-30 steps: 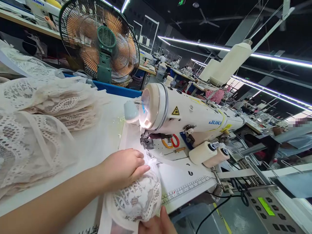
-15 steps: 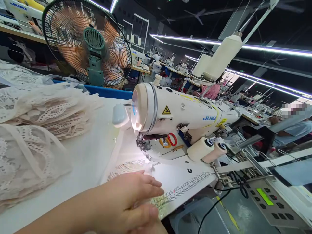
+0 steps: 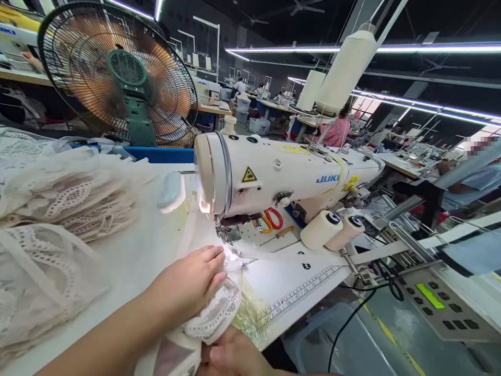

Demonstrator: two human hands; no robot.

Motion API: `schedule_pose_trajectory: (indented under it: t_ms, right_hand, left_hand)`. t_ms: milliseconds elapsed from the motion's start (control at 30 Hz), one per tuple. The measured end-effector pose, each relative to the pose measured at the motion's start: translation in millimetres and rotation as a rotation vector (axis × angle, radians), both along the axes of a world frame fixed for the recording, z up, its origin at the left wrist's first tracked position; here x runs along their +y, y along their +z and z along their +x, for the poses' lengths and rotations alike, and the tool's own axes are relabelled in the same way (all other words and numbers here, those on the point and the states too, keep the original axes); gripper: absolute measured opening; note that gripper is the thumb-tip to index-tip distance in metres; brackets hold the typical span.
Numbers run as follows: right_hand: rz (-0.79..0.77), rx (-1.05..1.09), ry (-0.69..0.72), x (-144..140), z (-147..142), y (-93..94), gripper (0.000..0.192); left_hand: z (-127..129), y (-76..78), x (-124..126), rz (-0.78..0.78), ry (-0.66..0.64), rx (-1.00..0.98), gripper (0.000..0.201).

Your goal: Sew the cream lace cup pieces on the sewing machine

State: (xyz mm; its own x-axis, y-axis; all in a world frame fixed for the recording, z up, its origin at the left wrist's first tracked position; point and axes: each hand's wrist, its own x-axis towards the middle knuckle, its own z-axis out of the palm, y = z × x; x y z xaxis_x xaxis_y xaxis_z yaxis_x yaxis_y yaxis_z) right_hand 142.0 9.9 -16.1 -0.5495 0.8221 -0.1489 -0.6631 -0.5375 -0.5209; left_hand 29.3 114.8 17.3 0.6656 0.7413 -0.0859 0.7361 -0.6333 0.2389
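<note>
The left hand (image 3: 190, 284) is holding down lace (image 3: 213, 318) near the sewing machine (image 3: 260, 175), the right (image 3: 233, 355) gripping its near end, apparently aligning it, which is calling for flat, steady guiding.

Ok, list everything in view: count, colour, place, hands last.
Machine: 1, white, centre
Table: 1, white, under machine
Lace piece: 1, white, bottom centre
Lace heap: uncounted layers, off-white, left
Fan: 1, green and orange, upper left
Near cones: 2, cream and beige, right
Raised cones: 2, cream, upper right
Loops: 2, red and orange, centre
Tool: 1, brown handle, beside loops
Scale: 1, black, table edge
Panel: 1, grey, lower right
Cables: uncounted, black, lower right
Bin: 1, clear, below table
Lights: several, white, overhead
Background machines: several, white, behind
People: several, one in pink, background
Left hand: 1, bare, on lace piece
Right hand: 1, bare, at lace piece's edge
</note>
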Motion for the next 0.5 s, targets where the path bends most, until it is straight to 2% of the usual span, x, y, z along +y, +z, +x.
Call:
schedule_pose_trajectory:
  t_ms: [233, 500]
  right_hand:
    - [-0.180, 0.098, -0.025, 9, -7, 7.7, 0.051]
    - [-0.272, 0.073, -0.059, 18, -15, 11.6, 0.056]
  left_hand:
    - [-5, -0.3, 12, 0.078, -0.031, -0.014, 0.051]
    - [-6, 0.9, 19, 0.112, -0.051, 0.041, 0.051]
